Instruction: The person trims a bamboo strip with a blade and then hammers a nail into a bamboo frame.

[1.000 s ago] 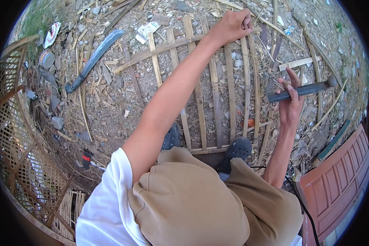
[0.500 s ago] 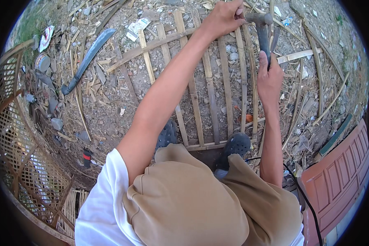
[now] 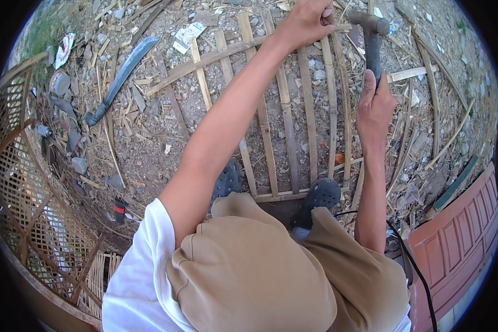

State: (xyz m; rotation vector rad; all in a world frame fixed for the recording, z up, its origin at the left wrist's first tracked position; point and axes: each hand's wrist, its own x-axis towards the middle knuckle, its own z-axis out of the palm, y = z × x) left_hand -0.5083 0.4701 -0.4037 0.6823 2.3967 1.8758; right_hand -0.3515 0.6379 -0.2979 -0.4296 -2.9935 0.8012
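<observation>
My hammer (image 3: 372,39) hangs head-up over the bamboo frame (image 3: 293,110) lying on the gravel, its handle clenched in my right hand (image 3: 375,105); my left hand (image 3: 307,21) pinches closed at the top crosspiece. Most slats look fixed; the upper joints seem left to nail. A machete (image 3: 122,77) lies well apart.

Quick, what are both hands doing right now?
Left hand: closed, fingers pinched at the top of the bamboo slat frame; what they pinch cannot be told.
Right hand: closed around the hammer handle.
</observation>
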